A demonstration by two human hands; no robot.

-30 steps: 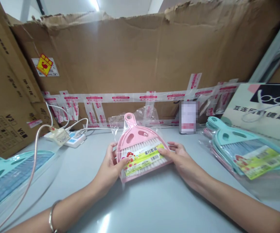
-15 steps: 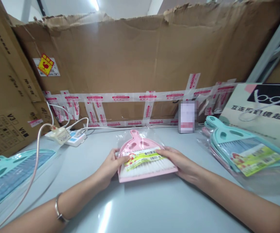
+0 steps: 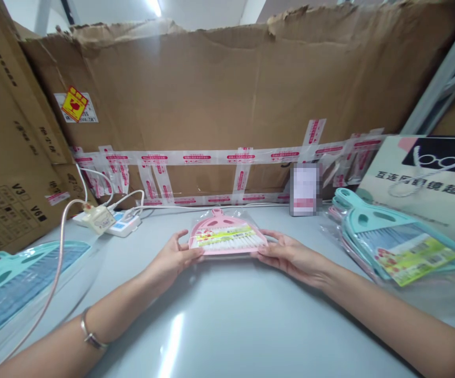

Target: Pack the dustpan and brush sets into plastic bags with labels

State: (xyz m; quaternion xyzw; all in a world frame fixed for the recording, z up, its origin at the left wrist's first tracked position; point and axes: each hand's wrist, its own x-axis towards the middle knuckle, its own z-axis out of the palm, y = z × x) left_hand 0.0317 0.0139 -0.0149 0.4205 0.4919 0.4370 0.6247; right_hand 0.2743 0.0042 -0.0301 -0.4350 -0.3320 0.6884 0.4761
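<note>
Between my hands is a pink dustpan and brush set (image 3: pixel 227 239) in a clear plastic bag, its handle pointing away from me and a yellow-green label across the white bristles. My left hand (image 3: pixel 178 254) grips its left front corner, thumb on the near edge. At the right front corner my right hand (image 3: pixel 286 254) pinches the set the same way. The pan is tilted, with its front edge towards me. Part of the fingers on both hands is hidden behind it.
Bagged turquoise and pink dustpan sets (image 3: pixel 401 236) are stacked at the right, beside a paper bag (image 3: pixel 428 194). Another turquoise set (image 3: pixel 26 278) lies at the left, near a power strip (image 3: pixel 123 226) and a cable. A phone (image 3: pixel 304 189) leans against the large cardboard box (image 3: pixel 227 94).
The pink set has moved slightly away from me and tipped, so its face looks flatter. Both my hands have shifted to its front corners, thumbs off the label.
</note>
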